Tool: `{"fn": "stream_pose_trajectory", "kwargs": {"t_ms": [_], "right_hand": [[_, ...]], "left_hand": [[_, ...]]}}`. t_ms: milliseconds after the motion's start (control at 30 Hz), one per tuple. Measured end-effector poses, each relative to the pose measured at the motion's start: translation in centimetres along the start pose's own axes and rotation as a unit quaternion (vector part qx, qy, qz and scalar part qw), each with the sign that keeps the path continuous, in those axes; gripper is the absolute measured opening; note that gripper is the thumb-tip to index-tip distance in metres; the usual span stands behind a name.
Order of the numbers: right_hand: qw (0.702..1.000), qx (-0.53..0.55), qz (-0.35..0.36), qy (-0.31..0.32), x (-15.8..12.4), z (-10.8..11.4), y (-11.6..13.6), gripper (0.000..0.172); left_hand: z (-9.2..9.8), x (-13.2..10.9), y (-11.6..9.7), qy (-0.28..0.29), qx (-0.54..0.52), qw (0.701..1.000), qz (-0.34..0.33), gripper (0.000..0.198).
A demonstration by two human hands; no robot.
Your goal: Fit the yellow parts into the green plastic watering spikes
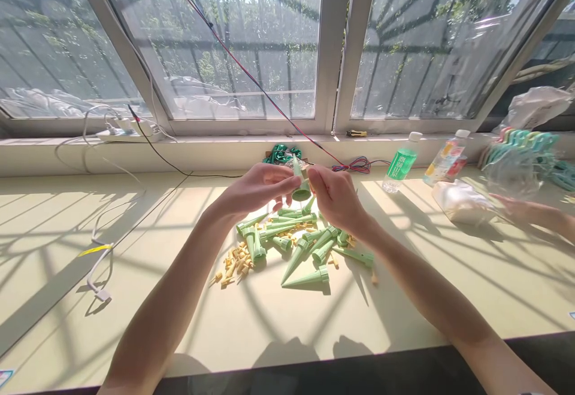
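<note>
My left hand [259, 188] and my right hand [338, 198] meet above the table, both pinched on one green cone spike [300, 183] held point up. The right fingers close near its wide base, and whether they also hold a small part is hidden. Below the hands lies a pile of several green cone spikes [300, 245] on the pale table [278, 323]. A scatter of small yellow pieces [234, 264] lies at the pile's left side.
A water bottle [399, 169] and a second bottle [445, 160] stand at the back right by a clear plastic bag [462, 202]. Another person's hand [521, 208] reaches in from the right. White cables [101, 245] and a black wire [166, 161] run along the left.
</note>
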State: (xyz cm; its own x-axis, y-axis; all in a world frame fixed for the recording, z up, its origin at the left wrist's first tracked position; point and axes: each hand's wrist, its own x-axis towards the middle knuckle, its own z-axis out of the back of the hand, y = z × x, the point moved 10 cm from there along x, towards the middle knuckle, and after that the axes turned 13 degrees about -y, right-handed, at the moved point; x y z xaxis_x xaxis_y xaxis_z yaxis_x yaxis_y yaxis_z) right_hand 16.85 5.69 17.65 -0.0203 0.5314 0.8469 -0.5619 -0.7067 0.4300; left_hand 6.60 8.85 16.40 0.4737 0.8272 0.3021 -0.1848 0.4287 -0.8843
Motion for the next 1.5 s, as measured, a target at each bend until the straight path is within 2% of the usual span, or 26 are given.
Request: {"fn": "stream_pose_trajectory", "kwargs": {"t_ms": [200,400,700,933,1100,1200,1267,1333,1500], "right_hand": [[1.000,-0.010,-0.015,0.004,0.0,-0.3,-0.7,0.041],[0.999,-0.012,-0.030,0.003,0.1,-0.3,-1.1,0.044],[0.999,0.002,-0.047,-0.009,0.2,-0.1,-1.4,0.046],[0.998,0.008,-0.054,-0.015,0.5,0.1,-1.5,0.048],[0.998,0.000,-0.053,-0.014,0.6,0.3,-1.3,0.050],[0.999,-0.007,-0.050,-0.017,0.6,0.3,-1.3,0.051],[0.999,-0.007,-0.049,-0.019,0.6,0.4,-1.2,0.051],[0.998,-0.002,-0.048,-0.028,0.6,0.6,-1.1,0.052],[0.997,-0.017,-0.036,-0.068,0.8,1.7,-0.8,0.050]], "left_hand": [[0.8,0.0,-1.1,-0.073,0.065,0.994,-0.051,0.035],[1.0,-0.2,-2.3,-0.122,0.128,0.977,-0.119,0.033],[0.6,-0.5,-3.2,-0.159,0.163,0.955,-0.192,0.025],[0.0,-1.2,-4.3,-0.164,0.237,0.907,-0.307,0.024],[-0.5,-2.0,-5.1,-0.159,0.251,0.866,-0.404,0.021],[-0.6,-2.4,-5.3,-0.165,0.254,0.848,-0.434,0.019],[-0.5,-2.2,-5.2,-0.168,0.260,0.852,-0.423,0.019],[-0.1,-1.8,-4.9,-0.176,0.263,0.867,-0.384,0.021],[2.3,0.1,-2.6,-0.188,0.199,0.945,-0.178,0.040]]}}
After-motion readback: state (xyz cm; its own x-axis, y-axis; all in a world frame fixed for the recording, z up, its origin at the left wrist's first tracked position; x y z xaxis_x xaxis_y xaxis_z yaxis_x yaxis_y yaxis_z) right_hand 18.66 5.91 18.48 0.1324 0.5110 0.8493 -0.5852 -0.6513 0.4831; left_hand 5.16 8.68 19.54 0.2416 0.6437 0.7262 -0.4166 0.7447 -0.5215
